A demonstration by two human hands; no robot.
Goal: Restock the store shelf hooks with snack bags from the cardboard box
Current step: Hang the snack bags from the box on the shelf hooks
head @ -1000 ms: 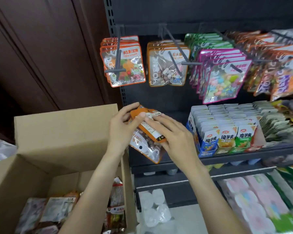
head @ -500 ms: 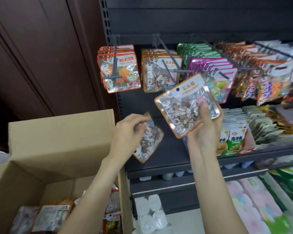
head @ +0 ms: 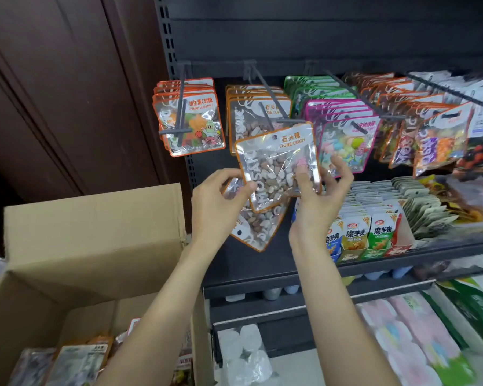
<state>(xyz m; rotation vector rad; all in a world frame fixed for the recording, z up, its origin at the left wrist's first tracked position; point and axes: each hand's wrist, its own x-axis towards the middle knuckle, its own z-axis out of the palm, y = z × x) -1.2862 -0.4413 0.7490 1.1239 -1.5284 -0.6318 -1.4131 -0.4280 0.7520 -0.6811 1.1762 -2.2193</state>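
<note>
Hands: our right hand [head: 317,201] has raised its pinched stone candy bag [head: 276,165] nearer the hook [head: 271,100]; our left hand [head: 215,210] still grips the lower bag [head: 255,227].

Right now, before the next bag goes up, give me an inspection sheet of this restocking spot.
Surface: dark shelf below the hooks, bare at its left end, rows of small snack packs further right.
Job's things: upright stone candy bag raised just below the stone candy hook; a second stone candy bag hangs upside down under it; cardboard box open, more bags inside.
Clutter: wrapped white rolls on the floor by the shelf base.
Grippers: right hand pinches the upright bag; left hand pinches the lower bag.
Cables: nothing seen.
Surroundings: neighbouring hooks full, gummy vitamin bags left, pink-edged bags right; dark wooden wall at left.
</note>
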